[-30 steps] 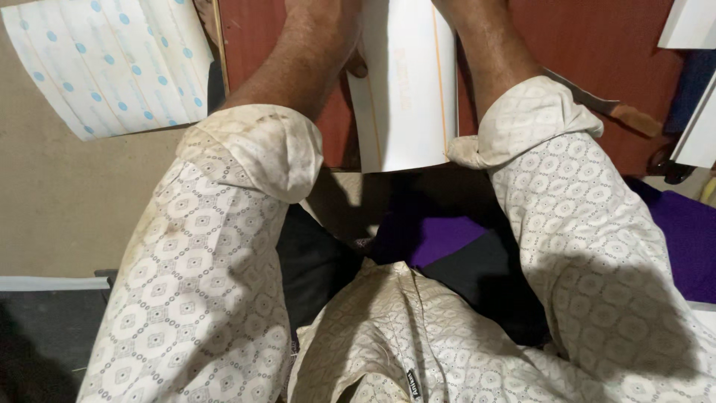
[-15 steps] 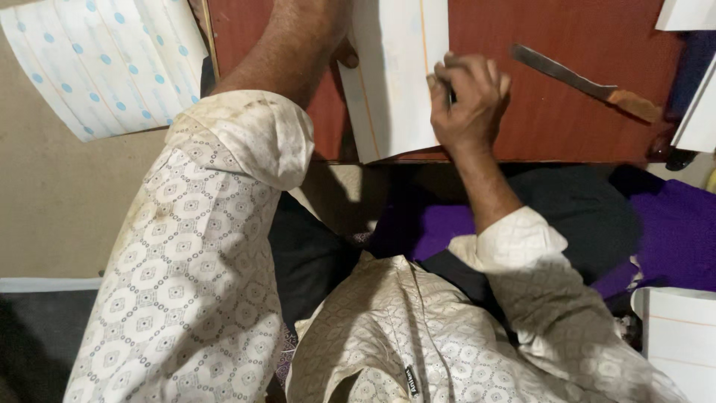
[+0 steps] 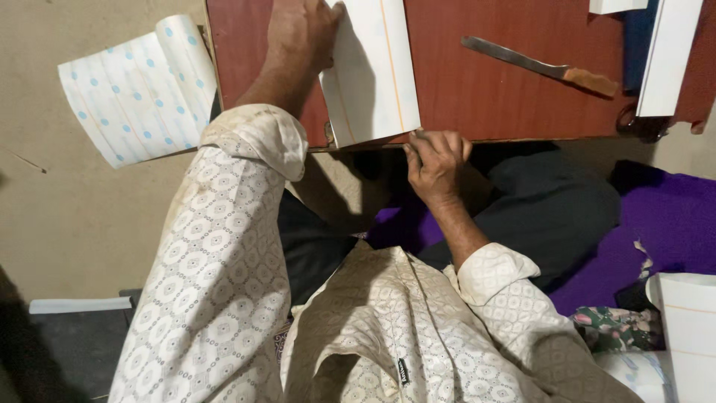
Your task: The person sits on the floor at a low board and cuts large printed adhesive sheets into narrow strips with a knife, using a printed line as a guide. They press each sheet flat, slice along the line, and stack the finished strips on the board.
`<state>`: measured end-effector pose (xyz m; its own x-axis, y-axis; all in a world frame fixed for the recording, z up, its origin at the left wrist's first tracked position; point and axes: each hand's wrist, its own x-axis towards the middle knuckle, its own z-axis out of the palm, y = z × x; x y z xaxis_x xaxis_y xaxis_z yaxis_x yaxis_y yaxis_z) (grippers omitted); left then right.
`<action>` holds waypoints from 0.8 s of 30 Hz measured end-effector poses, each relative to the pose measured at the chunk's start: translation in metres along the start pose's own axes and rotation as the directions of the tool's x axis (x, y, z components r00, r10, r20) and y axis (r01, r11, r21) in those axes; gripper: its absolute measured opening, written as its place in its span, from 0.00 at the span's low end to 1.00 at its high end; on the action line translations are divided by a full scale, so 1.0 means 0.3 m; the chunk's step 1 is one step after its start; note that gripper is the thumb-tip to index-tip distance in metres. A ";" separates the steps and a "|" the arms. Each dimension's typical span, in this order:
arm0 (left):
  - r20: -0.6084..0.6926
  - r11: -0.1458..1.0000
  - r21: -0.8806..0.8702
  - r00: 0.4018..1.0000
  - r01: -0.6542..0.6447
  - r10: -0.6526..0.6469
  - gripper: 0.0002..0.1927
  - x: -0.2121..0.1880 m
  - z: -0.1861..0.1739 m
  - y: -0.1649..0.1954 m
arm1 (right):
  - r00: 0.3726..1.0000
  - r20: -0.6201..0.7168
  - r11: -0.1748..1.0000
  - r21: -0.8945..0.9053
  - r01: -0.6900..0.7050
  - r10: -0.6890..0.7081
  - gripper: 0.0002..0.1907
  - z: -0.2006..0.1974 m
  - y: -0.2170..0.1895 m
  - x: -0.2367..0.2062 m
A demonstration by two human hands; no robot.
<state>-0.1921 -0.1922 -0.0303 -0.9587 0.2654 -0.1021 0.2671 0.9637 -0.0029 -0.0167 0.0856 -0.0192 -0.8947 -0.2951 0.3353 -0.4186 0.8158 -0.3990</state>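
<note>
Head view: left hand (image 3: 302,33) cut off above, white sheet (image 3: 371,75) partly covered

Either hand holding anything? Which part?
Left hand presses the white sheet at its left edge; right hand pinches its near edge at the table rim.

Warm, dim indoor light, soft shadows beneath the torso, edges slightly stretched, focus fairly sharp

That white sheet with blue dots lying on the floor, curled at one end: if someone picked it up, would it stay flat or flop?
The white, blue-dotted sheet would probably flop: it looks thin as paper. Its rolled right edge suggests it would curl back up. It is likely very light and might slide easily on the smooth tan floor.
</note>
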 end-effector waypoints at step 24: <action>0.353 0.999 0.049 0.935 0.008 -0.025 0.62 -0.176 -0.150 0.263 | 0.994 -0.050 0.992 -0.073 -0.106 0.102 0.12 -0.016 0.390 0.235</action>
<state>-0.1248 -0.1287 0.0196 -0.8687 0.2140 -0.4468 0.2642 0.9630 -0.0524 -0.1281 0.1625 -0.0382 -0.9240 -0.1849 0.3347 -0.3090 0.8766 -0.3689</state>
